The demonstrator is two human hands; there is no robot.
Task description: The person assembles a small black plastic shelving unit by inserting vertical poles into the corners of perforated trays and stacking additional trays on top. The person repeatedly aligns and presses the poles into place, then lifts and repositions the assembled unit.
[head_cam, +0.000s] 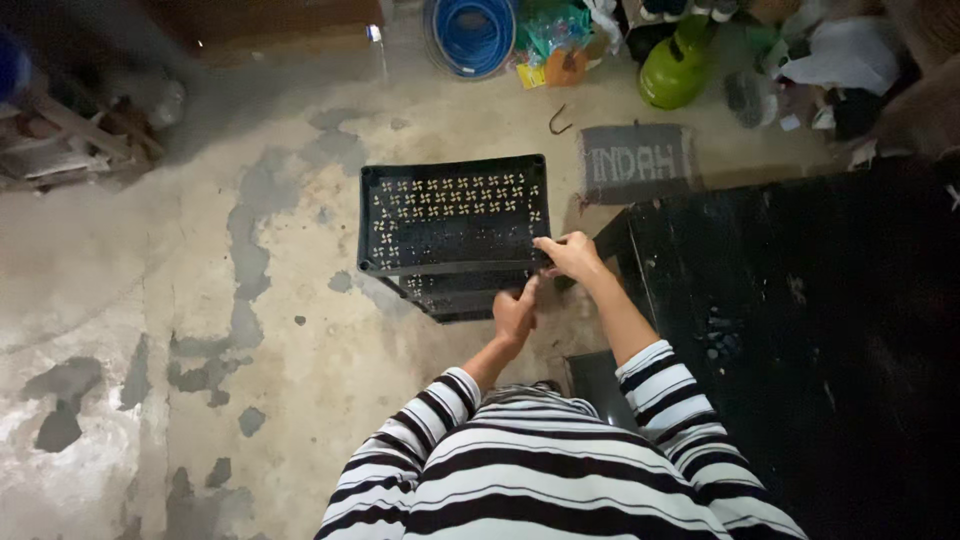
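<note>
- Down on the concrete floor (200,260), directly ahead of the person, stands a black plastic shelf rack (450,215) with pinwheel-shaped cut-outs in its top tray; a lower tier (455,295) shows just beneath its near edge.
- Right hand (572,255): fingers curled down over the rack's near right corner, grip closed on the rim or the corner post there; which of the two is hidden by the knuckles.
- Left hand (514,312): lower and nearer the body, fingers bunched tight just under that same corner, at the level of the lower tier. It looks pinched on a small part, but what it holds cannot be made out.
- Key relation: both hands crowd the one near right corner, the right above the left, almost touching. The rack's body lies away to the left and forward of the grip; its long axis runs left to right across the view, so the far left end is unsupported by either hand.
- Right hand is the nearer to the top tray; left is the nearer to the lower tier.
- Around: dark black worktop (800,320) close on the right, grey doormat (636,160) beyond the rack, green gas cylinder (678,68) and coiled blue hose (472,35) well apart at the far wall.
</note>
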